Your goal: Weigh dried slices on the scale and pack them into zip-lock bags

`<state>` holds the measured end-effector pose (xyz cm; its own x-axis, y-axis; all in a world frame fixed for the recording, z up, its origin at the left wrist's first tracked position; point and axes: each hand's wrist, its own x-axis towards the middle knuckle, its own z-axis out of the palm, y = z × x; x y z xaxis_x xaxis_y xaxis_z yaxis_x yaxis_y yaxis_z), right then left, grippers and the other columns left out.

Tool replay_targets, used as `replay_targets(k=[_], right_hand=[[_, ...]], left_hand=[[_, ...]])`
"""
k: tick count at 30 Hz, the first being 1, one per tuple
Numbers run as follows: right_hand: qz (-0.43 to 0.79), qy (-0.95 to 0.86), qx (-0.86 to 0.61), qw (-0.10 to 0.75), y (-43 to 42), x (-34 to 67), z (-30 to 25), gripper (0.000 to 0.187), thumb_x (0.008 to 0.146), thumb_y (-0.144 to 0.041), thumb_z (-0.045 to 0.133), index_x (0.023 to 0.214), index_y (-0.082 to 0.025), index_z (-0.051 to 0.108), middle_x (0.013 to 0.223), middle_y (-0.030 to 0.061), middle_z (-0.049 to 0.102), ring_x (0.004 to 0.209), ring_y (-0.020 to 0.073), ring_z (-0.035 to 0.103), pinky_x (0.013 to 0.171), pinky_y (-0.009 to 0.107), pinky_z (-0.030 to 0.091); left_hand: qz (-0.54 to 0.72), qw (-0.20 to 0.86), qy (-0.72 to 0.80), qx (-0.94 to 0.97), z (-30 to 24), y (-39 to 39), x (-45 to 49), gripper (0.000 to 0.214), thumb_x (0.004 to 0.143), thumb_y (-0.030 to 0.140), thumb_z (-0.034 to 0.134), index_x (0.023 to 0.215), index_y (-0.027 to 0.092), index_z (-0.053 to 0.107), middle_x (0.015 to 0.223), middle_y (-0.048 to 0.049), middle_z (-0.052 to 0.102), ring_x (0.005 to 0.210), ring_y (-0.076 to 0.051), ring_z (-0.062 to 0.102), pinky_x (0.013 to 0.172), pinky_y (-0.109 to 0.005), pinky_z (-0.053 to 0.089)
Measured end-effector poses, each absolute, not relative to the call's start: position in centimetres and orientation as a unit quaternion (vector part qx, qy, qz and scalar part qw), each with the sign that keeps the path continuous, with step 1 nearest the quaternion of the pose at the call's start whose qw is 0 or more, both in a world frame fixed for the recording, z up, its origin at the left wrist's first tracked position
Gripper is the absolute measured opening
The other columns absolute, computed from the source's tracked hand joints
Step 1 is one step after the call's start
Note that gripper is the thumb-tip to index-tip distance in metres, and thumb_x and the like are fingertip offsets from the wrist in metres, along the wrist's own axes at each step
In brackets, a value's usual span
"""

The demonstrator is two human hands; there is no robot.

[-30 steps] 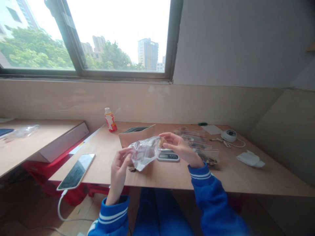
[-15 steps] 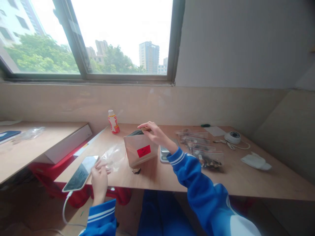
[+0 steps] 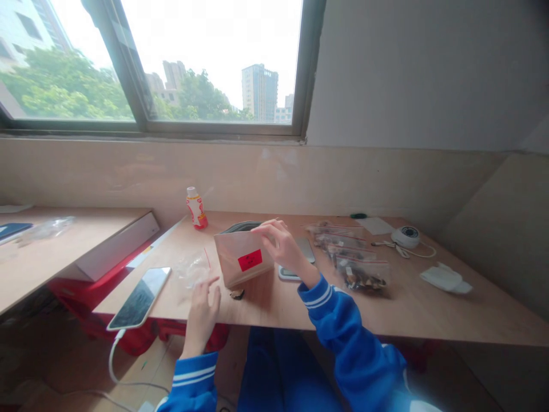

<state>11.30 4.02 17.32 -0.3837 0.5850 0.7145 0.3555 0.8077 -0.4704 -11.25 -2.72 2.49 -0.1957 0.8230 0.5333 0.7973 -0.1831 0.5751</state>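
Kraft paper pouch [image 3: 242, 263] standing on a worktop [image 3: 412, 309]

Right hand [image 3: 281, 243] is curling its fingers over the pouch's top right corner. The pouch is standing near the middle of the frame, slightly tilted, showing a red label on its front and a dark lining at its mouth. Left hand [image 3: 203, 315] is hovering at the lower centre-left, fingers spread apart and holding nothing, just below a crumpled clear plastic bag [image 3: 193, 269] lying on the worktop. A small dark piece [image 3: 237, 294] is resting at the foot of the pouch. A digital scale [image 3: 292, 271] is sitting partly hidden just behind the right hand. Zip bags of dried pieces [image 3: 362, 274] are lying to the right, a smartphone [image 3: 139, 297] is lying at lower left, and a small drink bottle [image 3: 196, 209] is standing by the wall.
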Motion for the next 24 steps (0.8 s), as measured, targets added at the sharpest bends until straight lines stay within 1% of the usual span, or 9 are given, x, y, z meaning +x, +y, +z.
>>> replay_targets(k=[2, 4, 7, 9, 12, 15, 18, 22, 24], right_hand=[[0.143, -0.805, -0.297, 0.494, 3.1, 12.3, 16.0, 0.026, 0.087, -0.012, 0.044, 0.098, -0.023, 0.064, 0.096, 0.0033, 0.06, 0.094, 0.0175, 0.052, 0.089, 0.033, 0.037], [0.168, -0.782, -0.323, 0.506, 2.1, 13.4, 14.4, 0.025, 0.087, -0.013, 0.043, 0.096, -0.023, 0.065, 0.094, 0.0036, 0.06, 0.094, 0.0179, 0.053, 0.088, 0.034, 0.038], [0.213, -0.741, -0.374, 0.516, 0.5, 15.5, 12.1, 0.024, 0.087, -0.017, 0.043, 0.091, -0.022, 0.066, 0.092, 0.0042, 0.06, 0.093, 0.0187, 0.054, 0.085, 0.034, 0.04], [0.241, -0.708, -0.402, 0.527, -0.7, 16.9, 10.8, 0.023, 0.087, -0.019, 0.043, 0.086, -0.022, 0.066, 0.091, 0.0045, 0.06, 0.092, 0.0189, 0.054, 0.082, 0.033, 0.041], [0.256, -0.66, -0.437, 0.555, -2.3, 18.7, 9.2, 0.022, 0.086, -0.021, 0.044, 0.084, -0.021, 0.065, 0.09, 0.0051, 0.061, 0.092, 0.0197, 0.055, 0.08, 0.032, 0.043], [0.254, -0.621, -0.47, 0.574, -3.5, 20.0, 8.1, 0.021, 0.086, -0.024, 0.044, 0.085, -0.021, 0.066, 0.09, 0.0054, 0.062, 0.09, 0.0203, 0.056, 0.079, 0.032, 0.043], [0.264, -0.606, -0.487, 0.571, -4.0, 20.7, 7.7, 0.022, 0.084, -0.025, 0.045, 0.084, -0.02, 0.066, 0.088, 0.0052, 0.062, 0.085, 0.0197, 0.056, 0.075, 0.031, 0.043], [0.263, -0.606, -0.496, 0.564, -4.2, 21.4, 7.8, 0.022, 0.084, -0.024, 0.044, 0.085, -0.02, 0.066, 0.085, 0.0047, 0.061, 0.083, 0.019, 0.055, 0.074, 0.03, 0.042], [0.256, -0.608, -0.498, 0.563, -4.3, 21.7, 7.8, 0.022, 0.084, -0.024, 0.044, 0.085, -0.02, 0.065, 0.085, 0.0047, 0.061, 0.083, 0.0191, 0.055, 0.074, 0.03, 0.042]], left_hand=[[0.4, 0.072, 0.605, 0.685, 1.6, -2.6, -10.4, 0.031, 0.081, 0.036, 0.05, 0.107, 0.021, 0.055, 0.104, -0.0077, 0.06, 0.098, -0.023, 0.058, 0.086, -0.04, 0.049], [0.379, 0.085, 0.6, 0.7, 0.5, -2.3, -9.8, 0.029, 0.078, 0.036, 0.055, 0.102, 0.021, 0.058, 0.1, -0.0074, 0.061, 0.093, -0.023, 0.06, 0.082, -0.039, 0.05], [0.383, 0.085, 0.6, 0.697, -0.5, -2.0, -9.2, 0.021, 0.078, 0.034, 0.054, 0.093, 0.02, 0.061, 0.093, -0.0069, 0.063, 0.088, -0.022, 0.062, 0.079, -0.039, 0.051], [0.405, 0.1, 0.594, 0.688, 0.3, -2.3, -8.7, 0.02, 0.08, 0.035, 0.053, 0.092, 0.021, 0.061, 0.092, -0.0057, 0.063, 0.083, -0.02, 0.063, 0.074, -0.035, 0.052], [0.454, 0.086, 0.58, 0.671, 4.4, -3.5, -7.4, 0.023, 0.081, 0.037, 0.054, 0.098, 0.022, 0.059, 0.092, -0.0047, 0.063, 0.074, -0.017, 0.061, 0.067, -0.031, 0.052], [0.545, -0.008, 0.541, 0.641, 10.5, -4.1, -5.7, 0.027, 0.08, 0.035, 0.058, 0.104, 0.021, 0.058, 0.096, -0.0054, 0.064, 0.077, -0.016, 0.06, 0.073, -0.032, 0.05], [0.582, -0.083, 0.51, 0.628, 15.8, -2.5, -4.4, 0.024, 0.081, 0.034, 0.057, 0.1, 0.021, 0.059, 0.099, -0.0049, 0.065, 0.086, -0.017, 0.059, 0.081, -0.033, 0.046], [0.513, -0.136, 0.534, 0.658, 18.8, 1.0, -3.8, 0.025, 0.083, 0.037, 0.054, 0.1, 0.02, 0.061, 0.099, -0.0054, 0.067, 0.096, -0.022, 0.056, 0.09, -0.038, 0.039], [0.464, -0.149, 0.558, 0.671, 18.8, 1.7, -3.8, 0.025, 0.084, 0.038, 0.052, 0.1, 0.022, 0.063, 0.108, -0.0058, 0.065, 0.106, -0.025, 0.051, 0.094, -0.041, 0.034]])
